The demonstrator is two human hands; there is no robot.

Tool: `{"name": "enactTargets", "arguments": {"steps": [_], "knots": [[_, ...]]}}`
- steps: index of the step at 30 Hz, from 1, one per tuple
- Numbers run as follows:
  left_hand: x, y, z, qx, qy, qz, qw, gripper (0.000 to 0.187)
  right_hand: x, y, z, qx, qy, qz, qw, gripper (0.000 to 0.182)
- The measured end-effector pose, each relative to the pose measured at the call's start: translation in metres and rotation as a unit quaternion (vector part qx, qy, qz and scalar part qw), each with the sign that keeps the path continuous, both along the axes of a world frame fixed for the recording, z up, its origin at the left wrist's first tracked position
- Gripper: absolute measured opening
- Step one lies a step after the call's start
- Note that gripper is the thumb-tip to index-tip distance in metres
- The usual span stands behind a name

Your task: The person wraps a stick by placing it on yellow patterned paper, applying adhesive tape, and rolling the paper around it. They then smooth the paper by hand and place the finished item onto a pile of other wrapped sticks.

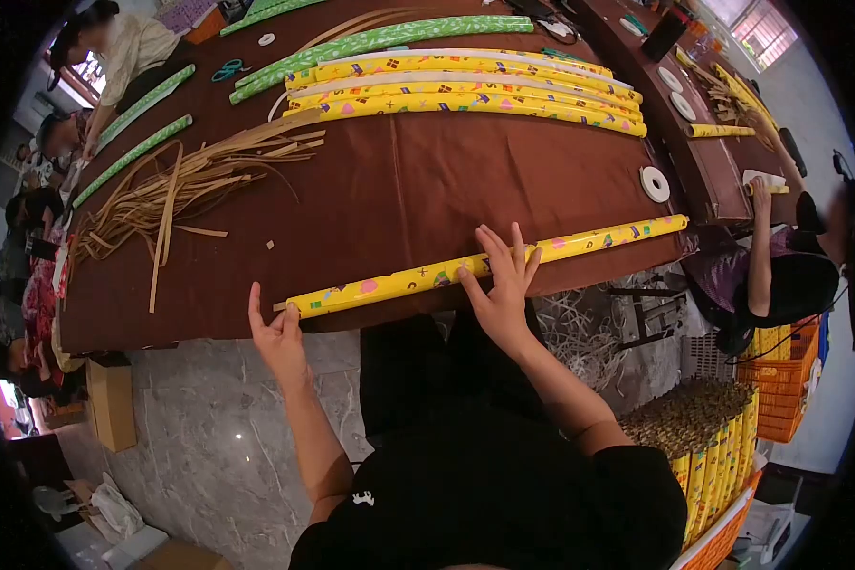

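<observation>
A long yellow patterned roll [389,284] lies slantwise near the table's front edge. At its left end is my left hand [280,337], index finger raised and the other fingers bent against the roll's tip, where a bit of brown strip shows. My right hand [503,290] rests on the middle of the roll with its fingers spread, thumb on the near side. Beyond lie several yellow rolls [475,103] side by side. A white tape roll [654,184] sits above the roll's right end.
Brown paper strips [176,190] are heaped at left on the brown table [351,209]. Green rolls [380,43] and teal scissors [227,69] lie at the back. People work at left and right. An orange crate [779,380] stands on the floor at right.
</observation>
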State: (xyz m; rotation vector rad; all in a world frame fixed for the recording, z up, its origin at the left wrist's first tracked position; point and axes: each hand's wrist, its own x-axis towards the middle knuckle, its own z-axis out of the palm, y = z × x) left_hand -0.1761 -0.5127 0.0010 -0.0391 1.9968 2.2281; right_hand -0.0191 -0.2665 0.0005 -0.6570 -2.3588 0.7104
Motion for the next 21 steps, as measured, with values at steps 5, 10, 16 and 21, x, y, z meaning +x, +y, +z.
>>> {"name": "enactTargets", "arguments": {"steps": [5, 10, 16, 21], "knots": [[-0.001, -0.001, -0.002, -0.002, 0.007, -0.001, 1.000, 0.066, 0.004, 0.003, 0.002, 0.002, -0.014, 0.022, 1.000, 0.061], [0.001, 0.003, 0.002, 0.002, -0.003, 0.015, 1.000, 0.065, 0.011, 0.007, 0.003, -0.048, 0.008, 0.052, 0.997, 0.060], [0.001, 0.004, 0.004, 0.002, -0.004, 0.017, 1.000, 0.062, 0.019, -0.006, 0.009, -0.017, 0.124, 0.091, 0.988, 0.063], [0.000, 0.000, -0.005, 0.020, 0.005, 0.001, 1.000, 0.060, -0.019, -0.056, 0.013, 0.150, -0.010, 0.226, 0.963, 0.070]]}}
